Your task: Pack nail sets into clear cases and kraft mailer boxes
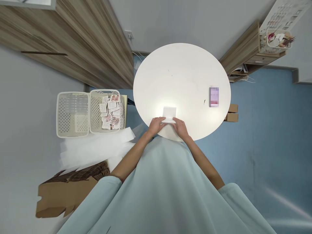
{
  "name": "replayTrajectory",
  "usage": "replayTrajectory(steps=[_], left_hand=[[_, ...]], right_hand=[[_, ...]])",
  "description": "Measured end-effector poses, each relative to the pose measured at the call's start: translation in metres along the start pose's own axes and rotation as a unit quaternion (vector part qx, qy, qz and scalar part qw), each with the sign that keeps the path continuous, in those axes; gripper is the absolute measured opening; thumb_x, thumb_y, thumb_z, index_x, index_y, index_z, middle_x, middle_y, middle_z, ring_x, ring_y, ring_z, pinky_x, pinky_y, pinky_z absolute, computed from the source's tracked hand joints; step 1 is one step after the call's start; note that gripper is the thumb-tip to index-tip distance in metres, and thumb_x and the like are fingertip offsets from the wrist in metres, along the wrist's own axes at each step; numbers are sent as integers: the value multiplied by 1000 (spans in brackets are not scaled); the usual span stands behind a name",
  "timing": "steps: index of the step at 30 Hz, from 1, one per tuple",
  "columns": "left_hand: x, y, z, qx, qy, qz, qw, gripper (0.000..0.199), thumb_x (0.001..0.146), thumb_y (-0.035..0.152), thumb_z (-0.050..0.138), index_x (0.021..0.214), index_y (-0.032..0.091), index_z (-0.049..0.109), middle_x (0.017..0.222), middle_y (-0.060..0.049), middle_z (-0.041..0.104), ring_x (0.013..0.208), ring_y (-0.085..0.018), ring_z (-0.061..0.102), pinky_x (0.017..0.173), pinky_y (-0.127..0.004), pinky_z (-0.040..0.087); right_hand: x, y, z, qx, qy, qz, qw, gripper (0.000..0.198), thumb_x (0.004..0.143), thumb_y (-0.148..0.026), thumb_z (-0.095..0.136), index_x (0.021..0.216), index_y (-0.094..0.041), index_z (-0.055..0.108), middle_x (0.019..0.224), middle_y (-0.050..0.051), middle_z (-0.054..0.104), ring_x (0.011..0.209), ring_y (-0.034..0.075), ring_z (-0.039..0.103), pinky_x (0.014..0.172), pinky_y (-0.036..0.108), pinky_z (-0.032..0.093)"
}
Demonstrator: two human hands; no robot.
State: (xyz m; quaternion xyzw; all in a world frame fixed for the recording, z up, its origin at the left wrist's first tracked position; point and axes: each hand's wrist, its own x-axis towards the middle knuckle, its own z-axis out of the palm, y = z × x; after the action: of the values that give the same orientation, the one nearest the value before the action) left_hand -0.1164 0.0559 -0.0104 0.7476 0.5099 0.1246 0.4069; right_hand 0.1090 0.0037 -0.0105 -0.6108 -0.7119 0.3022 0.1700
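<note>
Close to the near edge of a round white table [180, 58], a small white folded sheet [169, 112] is held between both hands. It looks like soft foam wrapping, with a thicker fold along its near edge; whether anything lies inside is hidden. My left hand [156, 126] is closed on the left end of that fold, thumb toward me. The right end is pinched in my right hand [180, 127]. To the right on the table lies a purple and pink rectangular thing [214, 97], blurred out. A tiny reddish-brown piece [204, 101] is beside it.
At the left stand a white basket of small printed packets [110, 110] and a basket with clear plastic pieces [76, 104]. Nearer are white foam sheets [95, 148] and flattened cardboard boxes [65, 195]. Small brown boxes [232, 113] sit beyond the table's right edge.
</note>
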Motion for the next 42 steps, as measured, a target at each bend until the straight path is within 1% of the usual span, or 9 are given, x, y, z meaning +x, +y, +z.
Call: replayTrajectory(steps=[3, 6, 12, 17, 20, 24, 27, 32, 42], left_hand=[[14, 3, -4, -15, 16, -34, 999, 31, 103, 44, 58, 117, 20, 73, 117, -9, 77, 105, -27, 70, 97, -40, 52], [26, 4, -3, -10, 27, -102, 994, 31, 101, 48, 61, 93, 20, 71, 99, -9, 74, 87, -25, 66, 80, -34, 50], [37, 10, 4, 17, 45, -167, 985, 34, 98, 48, 64, 77, 22, 65, 86, -6, 70, 84, -24, 63, 81, -34, 44], [45, 19, 5, 23, 50, -225, 973, 28, 97, 44, 66, 79, 22, 65, 88, -7, 73, 87, -26, 66, 82, -35, 43], [51, 21, 4, -5, 58, -265, 963, 21, 92, 41, 73, 91, 21, 67, 102, -8, 75, 97, -26, 67, 82, -34, 45], [52, 24, 7, -22, 94, -304, 948, 39, 87, 41, 80, 115, 21, 62, 126, -12, 68, 111, -27, 67, 89, -34, 48], [45, 26, 10, -40, 119, -335, 934, 46, 90, 44, 78, 122, 20, 56, 128, -14, 66, 116, -28, 66, 93, -36, 48], [32, 16, 6, -105, 122, -341, 926, 34, 93, 36, 75, 117, 20, 57, 117, -10, 75, 113, -25, 70, 94, -34, 49], [-9, -12, -16, -127, 161, -328, 922, 29, 85, 10, 69, 113, 19, 66, 119, -9, 77, 93, -20, 74, 90, -33, 56]], right_hand=[[14, -1, -4, 8, 16, 35, 999, 38, 113, -40, 37, 137, -20, 60, 134, 14, 69, 122, 28, 64, 109, 45, 47], [26, -1, -6, 5, 21, 84, 996, 33, 112, -39, 40, 122, -19, 64, 118, 12, 68, 101, 26, 65, 92, 39, 51], [46, 2, -2, 39, 28, 162, 986, 24, 108, -38, 50, 99, -20, 63, 103, 8, 66, 86, 21, 61, 76, 32, 47], [60, 3, -5, 70, 29, 241, 968, 24, 103, -36, 59, 118, -19, 65, 111, 8, 71, 93, 23, 66, 84, 35, 52], [68, 1, -11, 19, 46, 189, 981, 44, 100, -29, 60, 143, -19, 57, 135, 14, 66, 114, 27, 64, 98, 41, 52], [74, -5, -18, -66, -5, 48, 997, 44, 100, -11, 50, 141, -20, 63, 154, 14, 55, 144, 29, 45, 116, 45, 40], [70, -11, -22, -88, -35, 48, 994, 42, 102, -12, 48, 140, -19, 66, 151, 14, 58, 140, 29, 47, 115, 44, 39], [54, -25, -22, -93, -92, 74, 989, 41, 106, -27, 51, 143, -21, 67, 134, 15, 64, 123, 29, 55, 107, 40, 43], [45, -72, 18, -77, -161, 23, 984, 45, 105, -31, 56, 147, -17, 62, 126, 16, 66, 118, 30, 56, 104, 39, 45]])
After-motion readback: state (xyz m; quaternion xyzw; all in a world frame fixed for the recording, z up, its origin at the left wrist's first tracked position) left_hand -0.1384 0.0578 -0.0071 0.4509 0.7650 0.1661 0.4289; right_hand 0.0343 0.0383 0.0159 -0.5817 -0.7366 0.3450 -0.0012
